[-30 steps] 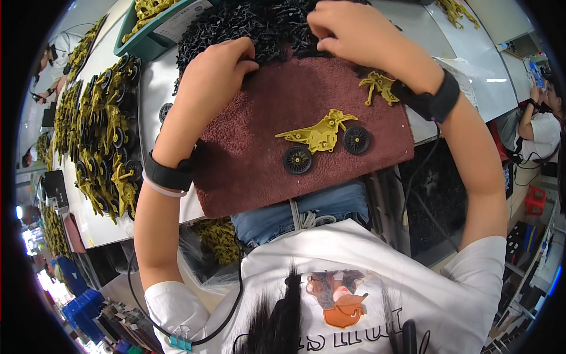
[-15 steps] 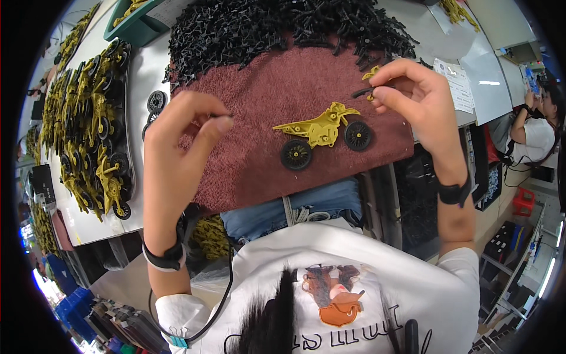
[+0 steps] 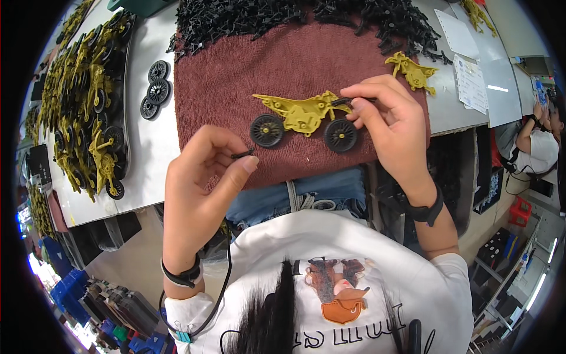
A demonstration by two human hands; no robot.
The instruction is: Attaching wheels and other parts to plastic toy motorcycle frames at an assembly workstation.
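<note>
On a reddish-brown towel (image 3: 236, 71) lies a yellow toy motorcycle body (image 3: 303, 115) with two black spoked wheels. My right hand (image 3: 389, 121) pinches a small, slim black plastic part (image 3: 342, 102) at the motorcycle's front end, above the front wheel. Whether that part is seated there cannot be made out. Left of the rear wheel, my left hand (image 3: 203, 177) holds another small black plastic part (image 3: 242, 155) between thumb and fingers, apart from the motorcycle. A second yellow motorcycle body (image 3: 415, 74), without visible wheels, rests at the towel's right edge beyond my right hand.
A heap of black plastic parts (image 3: 247, 26) covers the towel's far side. Several black wheels (image 3: 158, 91) lie on the white table to the left. Beside them a tray (image 3: 127, 112) is piled with yellow motorcycles. Printed sheets (image 3: 470, 82) lie at right, where another person (image 3: 539, 138) sits.
My right hand has moved left and down, bringing its black part to the motorcycle's front. My left hand has come nearer, to the right and down. The view has shifted slightly.
</note>
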